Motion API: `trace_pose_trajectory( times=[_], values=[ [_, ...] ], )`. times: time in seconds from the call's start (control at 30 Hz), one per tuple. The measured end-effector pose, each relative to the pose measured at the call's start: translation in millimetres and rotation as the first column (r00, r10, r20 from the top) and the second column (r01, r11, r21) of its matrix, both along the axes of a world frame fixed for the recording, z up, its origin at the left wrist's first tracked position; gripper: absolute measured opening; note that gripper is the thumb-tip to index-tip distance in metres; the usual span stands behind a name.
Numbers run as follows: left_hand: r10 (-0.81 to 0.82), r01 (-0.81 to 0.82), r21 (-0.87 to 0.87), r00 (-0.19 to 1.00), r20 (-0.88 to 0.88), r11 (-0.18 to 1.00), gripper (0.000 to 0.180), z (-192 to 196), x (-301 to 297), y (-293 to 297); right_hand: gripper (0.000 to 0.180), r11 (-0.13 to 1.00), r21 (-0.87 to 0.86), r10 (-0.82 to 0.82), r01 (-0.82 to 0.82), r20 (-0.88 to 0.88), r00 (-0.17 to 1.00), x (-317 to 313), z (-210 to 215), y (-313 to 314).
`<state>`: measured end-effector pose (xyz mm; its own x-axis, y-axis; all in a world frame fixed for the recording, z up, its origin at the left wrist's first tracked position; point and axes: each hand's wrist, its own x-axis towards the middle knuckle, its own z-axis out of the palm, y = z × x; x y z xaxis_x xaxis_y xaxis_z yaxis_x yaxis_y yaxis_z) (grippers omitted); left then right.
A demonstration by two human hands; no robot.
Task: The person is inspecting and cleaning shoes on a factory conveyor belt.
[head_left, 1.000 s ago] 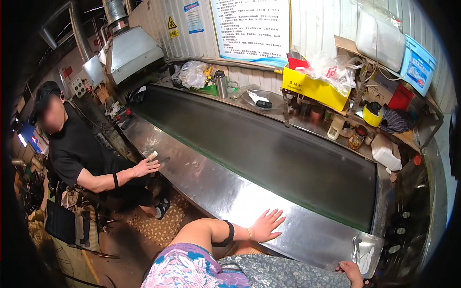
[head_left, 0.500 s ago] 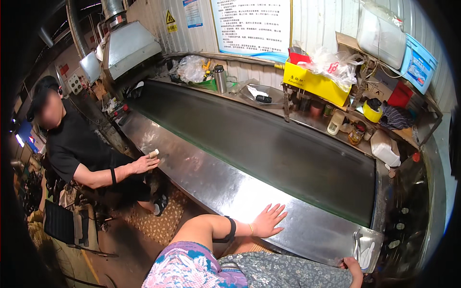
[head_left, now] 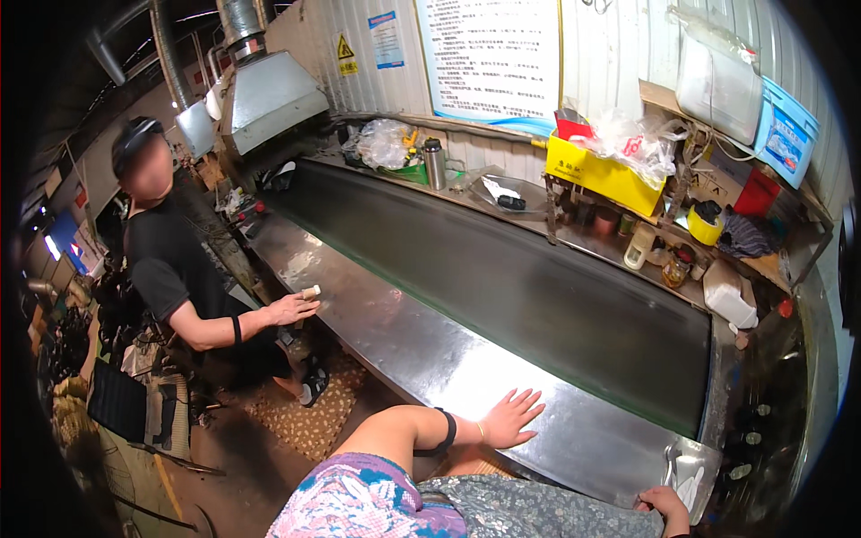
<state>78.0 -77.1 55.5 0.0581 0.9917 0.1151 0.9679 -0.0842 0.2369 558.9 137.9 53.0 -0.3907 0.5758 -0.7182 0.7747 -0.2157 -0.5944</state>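
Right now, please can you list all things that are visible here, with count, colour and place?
belt: one, dark green, down the middle of the table
table: one, bare steel, near rim of the belt
hood: one, grey, far left end
flask: one, steel, far ledge
yellow bin: one, on the shelf at right
plastic bags: clear, above the yellow bin
blue box: one, upper right
poster: one, white, on the wall
co-worker: one, black shirt, left side, hand on a small pale block
tray: one, steel, table's near right corner
left hand: flat on the table
right hand: at the tray's edge
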Motion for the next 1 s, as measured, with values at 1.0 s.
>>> trace_pose_trajectory(
  times=[1.0],
  values=[
    [0.021,-0.022,-0.041,1.0,-0.012,0.999,0.067,-4,2,0,0.039,0.935,0.335,0.089,-0.118,0.099,0.991,-13,25,-34]
  ],
)
